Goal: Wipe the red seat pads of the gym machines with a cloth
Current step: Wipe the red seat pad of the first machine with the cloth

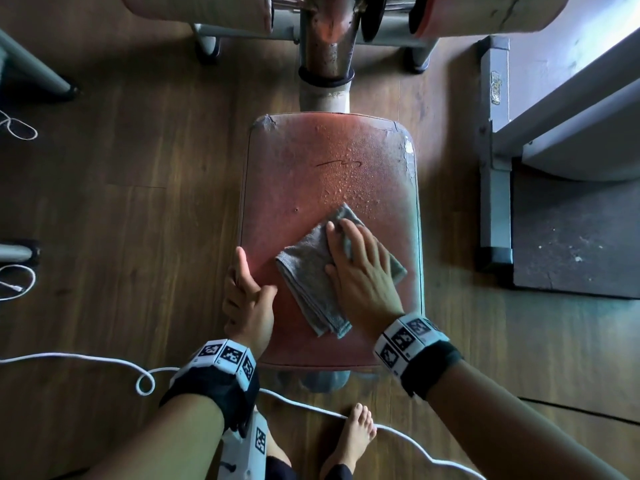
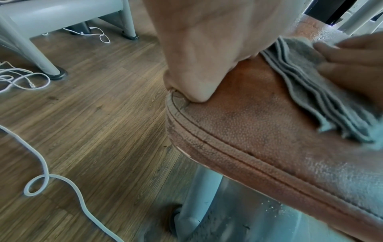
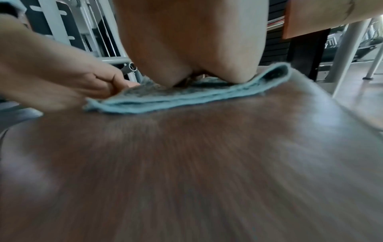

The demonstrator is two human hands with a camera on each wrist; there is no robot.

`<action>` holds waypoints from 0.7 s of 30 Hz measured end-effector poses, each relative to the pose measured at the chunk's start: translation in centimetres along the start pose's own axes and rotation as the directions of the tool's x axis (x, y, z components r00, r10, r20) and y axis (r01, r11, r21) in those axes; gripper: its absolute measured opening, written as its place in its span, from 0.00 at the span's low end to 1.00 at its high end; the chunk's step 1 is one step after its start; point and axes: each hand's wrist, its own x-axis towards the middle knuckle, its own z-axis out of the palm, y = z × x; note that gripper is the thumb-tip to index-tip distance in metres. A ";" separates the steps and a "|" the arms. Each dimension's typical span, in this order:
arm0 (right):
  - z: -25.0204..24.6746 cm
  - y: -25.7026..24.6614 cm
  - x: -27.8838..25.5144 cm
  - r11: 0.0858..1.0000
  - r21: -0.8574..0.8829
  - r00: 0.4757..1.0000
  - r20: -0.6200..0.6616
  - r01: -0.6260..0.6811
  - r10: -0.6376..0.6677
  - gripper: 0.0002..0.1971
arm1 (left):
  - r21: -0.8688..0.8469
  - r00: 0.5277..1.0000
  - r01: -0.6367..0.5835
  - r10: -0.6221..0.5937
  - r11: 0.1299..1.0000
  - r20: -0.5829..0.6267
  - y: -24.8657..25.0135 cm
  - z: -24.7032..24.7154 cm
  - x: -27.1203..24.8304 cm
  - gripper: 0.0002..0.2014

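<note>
**Wiping the wet seat**

Our right hand (image 1: 363, 268) presses flat, fingers straight, on the cloth (image 1: 311, 271) in the middle of the seat (image 1: 294, 174). Our left hand (image 1: 247, 299) grips the seat's edge at 9 o'clock. Drops (image 1: 346, 181) wait at 12 o'clock, so we think we push the cloth there next.

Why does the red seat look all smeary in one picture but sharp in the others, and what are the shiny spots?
Right wrist view: the red seat pad is streaked by motion blur, while the cloth edge stays clearer. Left wrist view: the pad's grain and stitching are sharp, and its near right part has a pale glare. Head view: droplets glint beyond the cloth, and the picture's corners are dim.
</note>
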 end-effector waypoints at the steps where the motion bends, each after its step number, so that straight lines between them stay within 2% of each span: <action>1: 0.2 -0.4 0.9 0.999 0.000 0.999 0.013 0.032 -0.032 0.31 | -0.003 1.000 -0.010 0.010 1.000 -0.015 0.1 0.1 -0.1 0.43; 6: 0.5 -1.1 5.5 0.987 -0.104 0.992 0.045 0.124 -0.120 0.33 | -0.015 0.999 -0.032 0.031 0.999 -0.035 0.1 0.0 -0.3 0.43; 11: -0.3 1.3 6.1 0.961 -0.183 0.978 0.064 0.207 -0.199 0.34 | -0.031 0.998 -0.054 0.053 0.998 -0.016 0.0 -0.1 -0.1 0.42; 17: -3.2 8.3 5.7 0.969 -0.231 0.995 0.072 0.085 -0.070 0.35 | -0.001 0.999 -0.042 0.042 0.999 0.031 0.1 -0.5 -0.3 0.42; 21: -3.8 10.8 4.3 0.991 -0.098 0.991 0.087 -0.093 0.102 0.35 | 0.004 0.999 -0.031 0.031 1.000 0.030 0.0 -0.3 -0.2 0.42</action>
